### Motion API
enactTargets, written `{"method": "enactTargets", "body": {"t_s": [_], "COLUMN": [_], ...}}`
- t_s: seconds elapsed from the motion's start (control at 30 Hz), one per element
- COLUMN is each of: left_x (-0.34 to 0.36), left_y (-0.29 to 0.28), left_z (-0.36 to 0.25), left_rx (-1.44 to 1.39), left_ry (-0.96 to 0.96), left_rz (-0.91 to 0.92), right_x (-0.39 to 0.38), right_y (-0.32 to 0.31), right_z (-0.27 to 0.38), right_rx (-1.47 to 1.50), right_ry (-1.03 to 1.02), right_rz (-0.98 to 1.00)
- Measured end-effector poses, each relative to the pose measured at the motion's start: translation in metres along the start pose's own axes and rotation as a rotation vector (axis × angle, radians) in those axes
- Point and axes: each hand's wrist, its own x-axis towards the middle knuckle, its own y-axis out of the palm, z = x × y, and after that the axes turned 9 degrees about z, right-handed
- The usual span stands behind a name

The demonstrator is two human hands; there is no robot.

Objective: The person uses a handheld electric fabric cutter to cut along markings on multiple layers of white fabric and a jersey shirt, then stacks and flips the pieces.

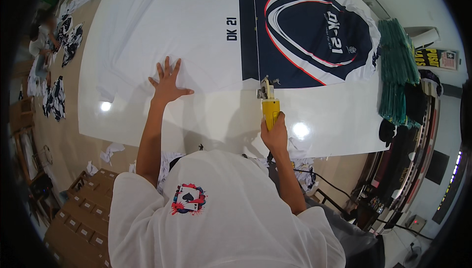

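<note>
Holding flat and wide, the left hand [167, 84] is the first grip: its fingers are spread apart and it grasps nothing, it just presses down on the white cloth [162, 27] that lies over the big white worktop [339, 125]. Next to the right comes the right hand [275, 133], and its grip is closed tight around the yellow handle of a small electric cloth cutter [268, 102]. The cutter stands on the worktop just above that hand, with its metal head at the near edge of the cloth, where the white part meets the dark blue printed panel [314, 37]. A black cord [319, 179] runs down from the cutter past the person's side. To do this cut well, I think the flat hand should keep the cloth smooth and stay well to the side of the blade, and the cutter should move slowly and straight along the edge of the blue print. The cloth is under the left hand and just in front of the cutter, so both hands are close to it. Farther right, a stack of green folded cloth [396, 61] sits at the worktop's edge. Down low on the left are brown boxes [83, 219] on the floor, with white scraps [110, 152] near the worktop.
</note>
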Motion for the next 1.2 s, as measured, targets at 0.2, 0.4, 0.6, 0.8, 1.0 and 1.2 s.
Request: {"method": "enactTargets", "body": {"t_s": [0.2, 0.4, 0.6, 0.8, 1.0, 1.2], "left_x": [-0.001, -0.003, -0.002, -0.003, -0.004, -0.005], "left_y": [-0.003, -0.005, -0.005, -0.007, -0.006, -0.008], "left_z": [-0.004, -0.004, -0.005, -0.007, -0.007, -0.008], "left_rx": [0.007, -0.012, -0.008, -0.009, -0.023, -0.044], "left_ry": [-0.015, -0.011, -0.022, -0.024, -0.018, -0.009], "left_rz": [0.017, 0.006, 0.012, 0.008, 0.000, -0.007], "right_x": [0.020, 0.047, 0.083, 0.120, 0.155, 0.191], "right_y": [-0.002, -0.009, -0.013, -0.019, -0.022, -0.027], "right_z": [0.011, 0.022, 0.030, 0.044, 0.052, 0.064], "right_rx": [-0.040, -0.059, -0.099, -0.113, -0.126, -0.169], "right_ry": [-0.033, -0.078, -0.072, -0.091, -0.167, -0.217], "right_rz": [-0.018, -0.027, -0.030, -0.031, -0.084, -0.098]}}
